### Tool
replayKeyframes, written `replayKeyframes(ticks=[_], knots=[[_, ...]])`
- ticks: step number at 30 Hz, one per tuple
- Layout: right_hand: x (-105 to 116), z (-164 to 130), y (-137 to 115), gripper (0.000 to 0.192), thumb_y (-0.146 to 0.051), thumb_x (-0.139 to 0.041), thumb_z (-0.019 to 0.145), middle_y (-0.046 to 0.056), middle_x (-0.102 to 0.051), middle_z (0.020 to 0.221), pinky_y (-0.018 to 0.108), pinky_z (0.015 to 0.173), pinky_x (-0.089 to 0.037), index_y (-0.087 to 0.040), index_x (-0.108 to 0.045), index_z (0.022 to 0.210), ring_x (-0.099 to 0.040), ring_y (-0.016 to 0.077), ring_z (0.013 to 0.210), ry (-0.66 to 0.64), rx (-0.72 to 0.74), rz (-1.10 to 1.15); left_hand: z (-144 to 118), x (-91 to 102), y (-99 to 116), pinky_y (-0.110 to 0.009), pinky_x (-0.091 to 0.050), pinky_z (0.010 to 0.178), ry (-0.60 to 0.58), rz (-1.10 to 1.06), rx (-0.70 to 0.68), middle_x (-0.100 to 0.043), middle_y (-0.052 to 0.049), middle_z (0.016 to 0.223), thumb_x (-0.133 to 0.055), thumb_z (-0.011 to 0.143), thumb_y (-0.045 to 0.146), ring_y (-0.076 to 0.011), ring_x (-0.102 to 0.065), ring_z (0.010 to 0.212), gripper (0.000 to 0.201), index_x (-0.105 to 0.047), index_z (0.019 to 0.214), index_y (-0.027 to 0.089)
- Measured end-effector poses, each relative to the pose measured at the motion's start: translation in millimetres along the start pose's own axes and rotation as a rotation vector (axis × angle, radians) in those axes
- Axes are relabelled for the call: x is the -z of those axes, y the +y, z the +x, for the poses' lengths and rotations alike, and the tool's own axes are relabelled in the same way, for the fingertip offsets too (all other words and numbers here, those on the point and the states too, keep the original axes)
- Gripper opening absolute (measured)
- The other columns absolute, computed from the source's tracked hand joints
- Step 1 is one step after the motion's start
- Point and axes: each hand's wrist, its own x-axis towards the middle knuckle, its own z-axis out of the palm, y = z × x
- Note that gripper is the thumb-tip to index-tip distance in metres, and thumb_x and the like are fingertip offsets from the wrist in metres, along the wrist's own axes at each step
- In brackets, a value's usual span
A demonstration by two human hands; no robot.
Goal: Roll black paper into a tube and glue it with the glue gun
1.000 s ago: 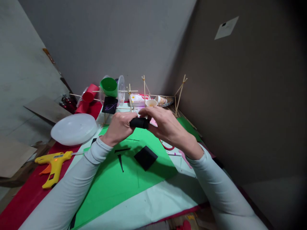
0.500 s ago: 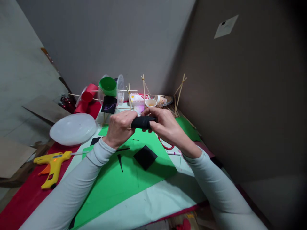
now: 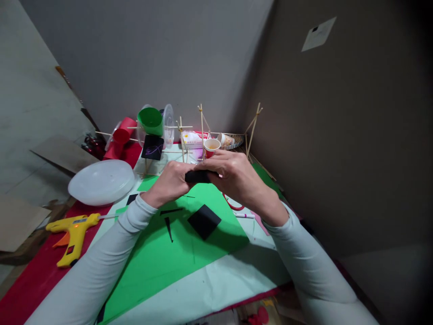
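A rolled piece of black paper [image 3: 197,176] is held between both hands above the table. My left hand [image 3: 173,180] is closed around its left end. My right hand [image 3: 235,174] grips the right end, its fingers reaching over the top toward the left hand and hiding much of the roll. Below them lies a green sheet [image 3: 162,266], with a black square of paper [image 3: 204,221] and thin black strips [image 3: 169,229] on it. Red-handled scissors [image 3: 233,203] lie partly hidden under my right wrist.
A yellow glue gun [image 3: 75,234] and a translucent round lid [image 3: 101,183] are at the left. Behind the hands stand stick frames [image 3: 251,135], a paper cup [image 3: 212,145], a green paper cylinder [image 3: 150,121] and red paper cylinders [image 3: 122,135]. Walls close in the back and right.
My right hand has rolled forward over the black roll, its fingers now nearer the left hand and covering more of it. My left hand has turned slightly and stays closed on it.
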Motion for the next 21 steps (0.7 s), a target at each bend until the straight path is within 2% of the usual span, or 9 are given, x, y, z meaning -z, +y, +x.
replayKeyframes(ticks=[3, 5, 7, 9, 11, 12, 15, 18, 21], knots=[[-6, 0, -5, 0.019, -0.006, -0.059, 0.084, 0.003, -0.067, 0.067, 0.026, 0.061, -0.037, -0.012, -0.076, 0.078, -0.054, 0.012, 0.06, 0.09, -0.181, 0.044, -1, 0.7, 5, -0.024, -0.032, 0.051, 0.07, 0.008, 0.038, -0.052, 0.004, 0.053, -0.053, 0.073, 0.007, -0.0115, -0.047, 0.051, 0.016, -0.056, 0.062, 0.019], [-8, 1, -7, 0.016, -0.01, -0.062, 0.083, -0.001, -0.058, 0.057, 0.025, 0.055, -0.031, -0.012, -0.072, 0.072, -0.046, 0.0091, 0.053, 0.1, -0.298, 0.144, -1, 1.9, 8, -0.026, -0.03, 0.054, 0.128, 0.019, 0.069, -0.053, 0.002, 0.056, -0.052, 0.072, 0.007, -0.0122, -0.045, 0.053, 0.015, -0.055, 0.063, 0.019], [-9, 2, -5, 0.018, -0.013, -0.062, 0.082, -0.003, -0.053, 0.052, 0.024, 0.051, -0.027, -0.013, -0.068, 0.065, -0.044, 0.008, 0.051, 0.037, -0.38, 0.266, -2, 3.0, 10, -0.027, -0.029, 0.056, 0.163, 0.018, 0.102, -0.054, 0.001, 0.059, -0.053, 0.07, 0.007, -0.0128, -0.045, 0.056, 0.013, -0.055, 0.064, 0.019], [-7, 4, 0, 0.017, -0.015, -0.061, 0.084, -0.003, -0.058, 0.055, 0.023, 0.051, -0.03, -0.014, -0.066, 0.068, -0.05, 0.0086, 0.052, -0.07, -0.405, 0.381, -1, 4.1, 10, -0.027, -0.028, 0.057, 0.155, -0.007, 0.142, -0.053, 0.001, 0.059, -0.054, 0.071, 0.009, -0.0129, -0.045, 0.057, 0.012, -0.055, 0.062, 0.018], [-3, 4, 6, 0.011, -0.021, -0.063, 0.087, 0.0, -0.067, 0.067, 0.022, 0.055, -0.04, -0.013, -0.07, 0.083, -0.06, 0.0112, 0.06, -0.121, -0.374, 0.486, -1, 4.9, 8, -0.026, -0.028, 0.056, 0.111, -0.059, 0.196, -0.049, 0.003, 0.056, -0.058, 0.073, 0.013, -0.0121, -0.044, 0.056, 0.015, -0.055, 0.059, 0.018], [0, 4, 9, 0.016, -0.027, -0.065, 0.089, 0.002, -0.072, 0.077, 0.023, 0.061, -0.047, -0.013, -0.071, 0.094, -0.066, 0.0135, 0.067, -0.105, -0.349, 0.533, 0, 5.2, 7, -0.025, -0.029, 0.055, 0.084, -0.093, 0.228, -0.048, 0.003, 0.055, -0.06, 0.074, 0.017, -0.0118, -0.044, 0.056, 0.017, -0.056, 0.059, 0.017], [12, 3, 12, 0.034, -0.037, -0.068, 0.093, 0.01, -0.076, 0.115, 0.032, 0.087, -0.057, -0.015, -0.069, 0.118, -0.073, 0.0209, 0.102, 0.036, -0.245, 0.543, 2, 6.2, 4, -0.023, -0.033, 0.054, 0.019, -0.209, 0.332, -0.052, 0.004, 0.058, -0.068, 0.077, 0.031, -0.0121, -0.046, 0.057, 0.021, -0.063, 0.065, 0.015], [18, 3, 5, 0.041, -0.039, -0.059, 0.1, 0.014, -0.064, 0.143, 0.041, 0.109, -0.049, -0.018, -0.062, 0.135, -0.061, 0.0239, 0.132, 0.156, -0.041, 0.316, 4, 8.4, 7, -0.024, -0.038, 0.053, -0.023, -0.312, 0.407, -0.056, 0.003, 0.06, -0.071, 0.077, 0.04, -0.0134, -0.049, 0.058, 0.027, -0.066, 0.07, 0.014], [8, 4, -5, 0.057, -0.05, -0.042, 0.106, 0.018, -0.044, 0.161, 0.048, 0.123, -0.034, -0.015, -0.046, 0.151, -0.039, 0.0241, 0.152, 0.145, 0.142, 0.112, 5, 10.6, 13, -0.026, -0.044, 0.056, -0.049, -0.381, 0.423, -0.06, 0.0, 0.063, -0.069, 0.076, 0.044, -0.0163, -0.053, 0.061, 0.031, -0.067, 0.069, 0.014]])
